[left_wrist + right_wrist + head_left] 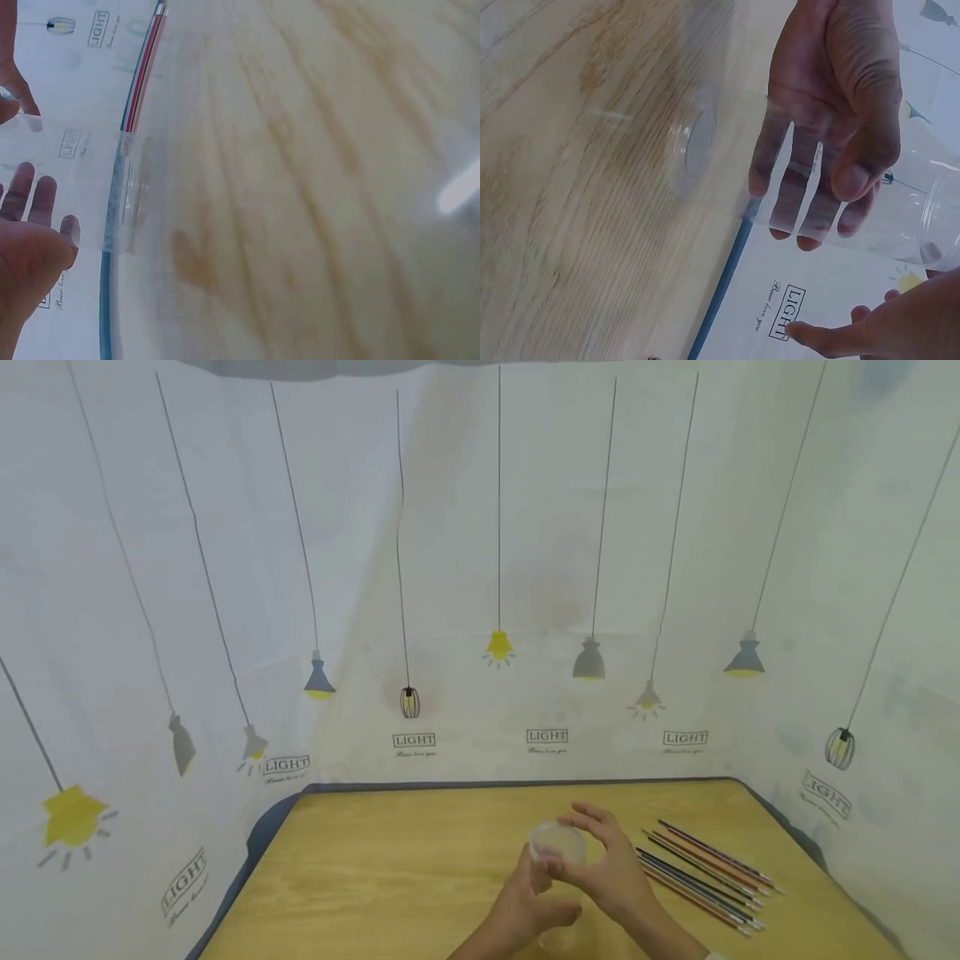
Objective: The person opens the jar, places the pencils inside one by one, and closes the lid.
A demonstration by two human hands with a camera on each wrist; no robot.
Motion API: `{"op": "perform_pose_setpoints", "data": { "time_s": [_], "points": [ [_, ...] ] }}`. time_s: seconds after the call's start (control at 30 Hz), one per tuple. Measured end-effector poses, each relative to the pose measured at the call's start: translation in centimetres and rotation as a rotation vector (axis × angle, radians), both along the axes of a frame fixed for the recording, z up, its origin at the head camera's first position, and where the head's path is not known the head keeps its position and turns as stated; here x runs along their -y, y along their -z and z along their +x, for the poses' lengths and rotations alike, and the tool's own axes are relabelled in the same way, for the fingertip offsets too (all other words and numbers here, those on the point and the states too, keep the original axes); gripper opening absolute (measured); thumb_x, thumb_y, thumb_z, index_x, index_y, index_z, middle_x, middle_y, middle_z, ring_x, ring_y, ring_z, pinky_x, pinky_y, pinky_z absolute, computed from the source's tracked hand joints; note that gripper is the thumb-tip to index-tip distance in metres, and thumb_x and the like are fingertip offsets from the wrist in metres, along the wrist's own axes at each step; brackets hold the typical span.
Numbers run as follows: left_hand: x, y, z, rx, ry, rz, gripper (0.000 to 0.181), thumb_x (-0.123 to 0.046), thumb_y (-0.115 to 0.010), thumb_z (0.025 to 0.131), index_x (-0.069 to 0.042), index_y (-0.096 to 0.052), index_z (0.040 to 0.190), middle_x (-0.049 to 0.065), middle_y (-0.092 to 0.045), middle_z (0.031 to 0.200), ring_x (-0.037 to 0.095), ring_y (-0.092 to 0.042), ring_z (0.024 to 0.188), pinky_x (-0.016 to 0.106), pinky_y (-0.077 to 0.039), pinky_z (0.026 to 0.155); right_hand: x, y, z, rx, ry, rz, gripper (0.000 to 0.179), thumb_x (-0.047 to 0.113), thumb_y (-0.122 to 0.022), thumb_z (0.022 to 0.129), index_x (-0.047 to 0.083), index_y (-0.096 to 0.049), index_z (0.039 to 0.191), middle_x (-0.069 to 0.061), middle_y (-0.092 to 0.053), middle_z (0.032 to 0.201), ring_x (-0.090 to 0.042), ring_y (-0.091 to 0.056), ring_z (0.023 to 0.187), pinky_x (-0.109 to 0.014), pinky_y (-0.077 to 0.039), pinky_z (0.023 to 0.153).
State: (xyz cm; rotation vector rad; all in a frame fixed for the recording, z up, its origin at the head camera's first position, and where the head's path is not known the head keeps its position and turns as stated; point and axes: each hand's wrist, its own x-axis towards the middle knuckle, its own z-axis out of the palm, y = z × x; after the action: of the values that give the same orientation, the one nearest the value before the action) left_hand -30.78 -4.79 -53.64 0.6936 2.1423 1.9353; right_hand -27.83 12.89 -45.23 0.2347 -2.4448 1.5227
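Seemingly for steadiness, the left hand (525, 899) curls round the jar (558, 837), the right hand (611, 868) gripping its top; pencils (697, 878) lie near the desk's (390, 860) right edge.

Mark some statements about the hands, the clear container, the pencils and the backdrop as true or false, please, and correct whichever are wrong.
1. The left hand holds the clear container. True.
2. The right hand is at the container's upper end. True.
3. The pencils stand inside the container. False: they lie on the table.
4. The pencils lie left of both hands. False: they lie to their right.
5. The printed lamps on the backdrop are all yellow. False: some are blue or grey.
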Motion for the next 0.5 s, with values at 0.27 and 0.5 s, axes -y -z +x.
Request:
{"op": "perform_pose_setpoints", "data": {
  "time_s": [0.27,0.5],
  "points": [
    [0.0,0.2,-0.1,0.019,0.001,-0.024,0.108,-0.020,-0.087,0.084,-0.030,-0.025,0.172,0.010,-0.049,0.166,0.040,-0.050,0.151,0.063,-0.055,0.115,-0.5,0.3,-0.9,-0.053,-0.072,0.003,0.059,0.032,-0.100,0.082,0.017,-0.078,0.135,-0.007,-0.055,0.165,-0.050,-0.042,0.157,-0.087,-0.038,0.114],
    [0.1,0.3,-0.2,0.046,-0.008,-0.018,0.108,-0.018,-0.087,0.084,-0.033,-0.027,0.172,0.011,-0.051,0.166,0.041,-0.050,0.152,0.061,-0.057,0.113,-1.0,0.9,-1.8,-0.073,-0.169,-0.057,0.055,0.024,-0.100,0.081,0.013,-0.078,0.131,-0.008,-0.054,0.165,-0.048,-0.044,0.156,-0.086,-0.038,0.116]
  ]
}}
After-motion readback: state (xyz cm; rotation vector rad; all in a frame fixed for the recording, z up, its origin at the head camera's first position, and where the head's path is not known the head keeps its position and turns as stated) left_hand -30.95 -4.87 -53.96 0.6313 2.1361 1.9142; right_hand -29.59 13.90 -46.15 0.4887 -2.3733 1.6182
